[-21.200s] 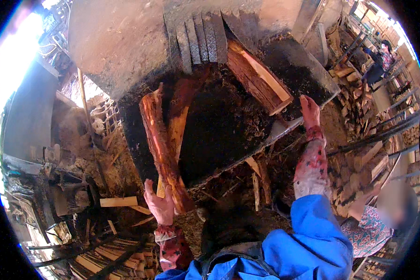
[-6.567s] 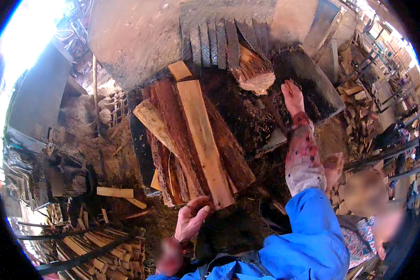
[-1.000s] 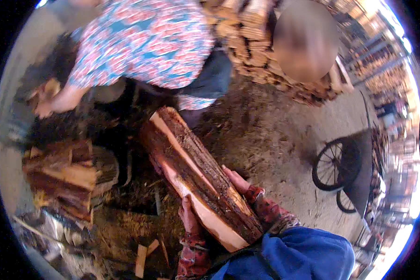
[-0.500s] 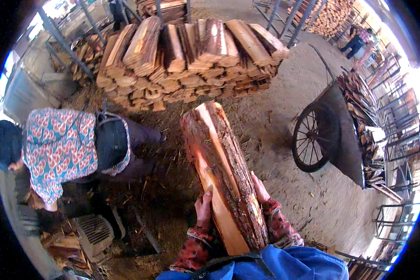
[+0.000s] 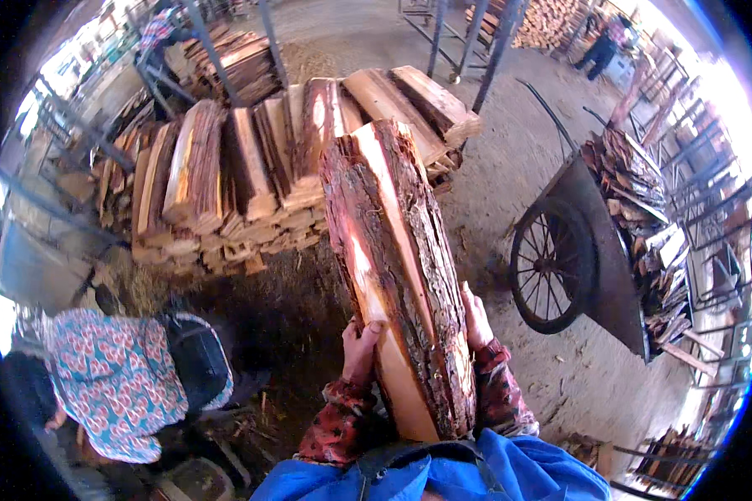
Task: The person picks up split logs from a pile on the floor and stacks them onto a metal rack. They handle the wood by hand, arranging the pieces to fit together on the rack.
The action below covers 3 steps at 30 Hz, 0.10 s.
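Note:
Between my two hands I carry a bundle of split wood slabs [image 5: 401, 292] with rough reddish-brown bark and pale bare strips; whether it is one log or several pieces I cannot tell. It points away from my body, its near end close to my blue apron [image 5: 510, 472]. My left hand [image 5: 361, 349] grips its left side, the thumb lying on the pale wood. On the bark at the right side presses my right hand [image 5: 476, 319], its fingers pointing forward. Beyond the far end stands a waist-high stack of split wood [image 5: 251, 184], partly hidden by the load.
A black two-wheeled cart [image 5: 589, 242] loaded with bark scraps [image 5: 643, 200] stands on the right. At lower left a co-worker in a patterned top [image 5: 117, 376] bends over. Metal posts [image 5: 476, 50] rise behind the stack, and farther people stand at the back.
The stack now appears nearer and farther left, and the co-worker sits lower in view. My hands keep their hold on the wood, whose far end now overlaps the stack.

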{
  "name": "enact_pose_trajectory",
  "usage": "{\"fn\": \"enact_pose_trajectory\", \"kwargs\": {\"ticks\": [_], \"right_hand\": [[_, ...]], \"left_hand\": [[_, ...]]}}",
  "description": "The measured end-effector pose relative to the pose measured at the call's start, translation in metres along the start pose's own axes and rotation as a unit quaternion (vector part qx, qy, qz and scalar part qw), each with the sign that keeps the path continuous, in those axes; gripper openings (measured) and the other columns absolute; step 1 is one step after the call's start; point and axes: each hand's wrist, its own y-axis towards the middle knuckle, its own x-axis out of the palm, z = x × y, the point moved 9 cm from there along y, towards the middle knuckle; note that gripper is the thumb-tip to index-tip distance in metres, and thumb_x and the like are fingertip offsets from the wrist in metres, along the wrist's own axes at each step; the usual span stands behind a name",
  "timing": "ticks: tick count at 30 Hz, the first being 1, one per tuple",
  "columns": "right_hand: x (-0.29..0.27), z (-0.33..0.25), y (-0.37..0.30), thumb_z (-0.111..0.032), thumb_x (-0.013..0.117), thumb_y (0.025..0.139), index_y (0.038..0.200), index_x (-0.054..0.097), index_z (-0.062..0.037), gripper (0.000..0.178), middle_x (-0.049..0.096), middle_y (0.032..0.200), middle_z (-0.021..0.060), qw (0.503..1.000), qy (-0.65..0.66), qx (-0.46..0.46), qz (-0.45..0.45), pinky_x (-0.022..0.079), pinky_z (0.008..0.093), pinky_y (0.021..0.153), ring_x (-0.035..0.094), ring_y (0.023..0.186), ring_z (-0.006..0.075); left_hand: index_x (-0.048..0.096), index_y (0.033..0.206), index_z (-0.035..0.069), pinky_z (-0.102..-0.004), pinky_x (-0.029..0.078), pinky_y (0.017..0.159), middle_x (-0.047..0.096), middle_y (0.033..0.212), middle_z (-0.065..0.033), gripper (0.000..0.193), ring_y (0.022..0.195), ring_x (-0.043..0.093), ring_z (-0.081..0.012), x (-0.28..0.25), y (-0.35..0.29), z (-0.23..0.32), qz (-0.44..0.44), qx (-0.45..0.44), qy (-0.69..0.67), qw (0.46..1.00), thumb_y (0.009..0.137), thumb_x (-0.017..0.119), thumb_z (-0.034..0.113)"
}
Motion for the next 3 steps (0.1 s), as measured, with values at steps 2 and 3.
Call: {"fn": "enact_pose_trajectory", "kwargs": {"ticks": [2,3], "right_hand": [[0.003,-0.019,0.02,-0.048,0.036,0.101,0.106,0.065,0.0007,0.057,0.067,0.094,0.0013,0.995,0.087,0.051,0.0,0.044,0.0293,0.079,0.053,0.086,0.0092],[-0.003,-0.022,0.032,-0.048,0.036,0.101,0.106,0.065,0.0007,0.057,0.067,0.094,0.0013,0.995,0.087,0.051,0.003,0.044,0.0293,0.079,0.053,0.086,0.0092]], "left_hand": [[0.058,0.111,-0.002,-0.028,0.05,0.072,0.063,0.097,-0.0056,0.042,0.081,0.06,-0.0138,0.0,0.016,0.009,-0.01,-0.014,0.007,1.0,0.084,0.069,0.028],[0.057,0.114,-0.002,-0.0283,0.05,0.073,0.063,0.098,-0.006,0.045,0.082,0.06,-0.0141,0.013,0.025,0.015,-0.033,-0.019,0.026,0.999,0.084,0.069,0.03]]}}
